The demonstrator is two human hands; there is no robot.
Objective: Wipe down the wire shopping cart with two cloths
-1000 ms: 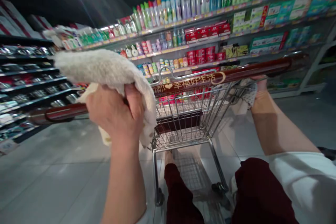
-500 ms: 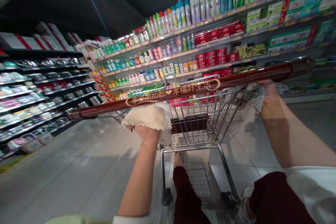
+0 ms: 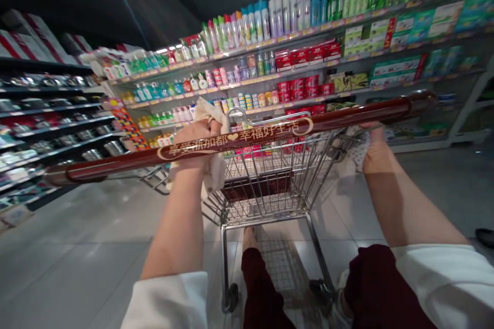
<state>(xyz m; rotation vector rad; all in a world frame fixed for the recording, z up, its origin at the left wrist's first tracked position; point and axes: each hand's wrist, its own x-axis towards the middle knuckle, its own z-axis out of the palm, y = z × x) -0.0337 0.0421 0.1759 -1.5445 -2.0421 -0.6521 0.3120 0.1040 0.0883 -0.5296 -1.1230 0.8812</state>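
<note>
A cream cloth [image 3: 213, 164] is gripped in my left hand [image 3: 195, 136], which reaches under and behind the cart's brown handle bar [image 3: 339, 119]. Fingers curl near the bar's printed lettering, and cloth bunches above and below the bar. The wire shopping cart [image 3: 266, 185] stands straight in front of me. At its right side, my right hand [image 3: 375, 139] is below the bar, by the metal frame corner. A white dotted cloth [image 3: 357, 150] hangs at that hand, whose fingers are partly hidden.
Shelves [image 3: 247, 82] with bottles, cans and boxes run across the front. A darker shelf unit [image 3: 50, 113] with metal pots is at the left. Pale floor tiles [image 3: 96, 257] surround the cart, and a wheel [image 3: 230, 298] is near my feet.
My left hand and the cream cloth have moved up and left, from in front of the bar to under and behind it. My right hand stays by the cart's right corner. The view has shifted.
</note>
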